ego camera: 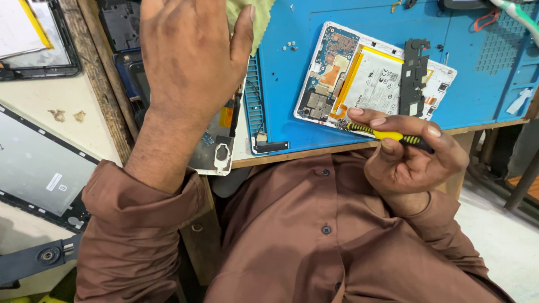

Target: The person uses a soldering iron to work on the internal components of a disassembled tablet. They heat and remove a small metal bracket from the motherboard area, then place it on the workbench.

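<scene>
Head view: my right hand (412,160) pinches a slim yellow-and-black screwdriver (387,134) between thumb and fingers, its tip resting at the near edge of the opened tablet (373,76). The grip is pressed together on the ribbed handle, which should resist slipping. Judged by its build, the tool is light and stiff; hold it near the ribbing for control of the tip.

My left hand (188,53) is raised above the worktop (281,101), fingers spread, holding nothing.

The tablet lies face down on the blue mat, back cover off, with the circuit board (328,62) and flat battery (376,78) exposed. A black plastic bracket (414,76) rests loose across the battery. Handling assessment: the tablet looks thin, rigid and fragile. Take it by the white frame edges only. The battery is likely soft-walled; do not press or prick it. The bracket looks light and somewhat flexible; lift it by its long sides.

A second dismantled frame (216,148) lies just under my left wrist.
</scene>
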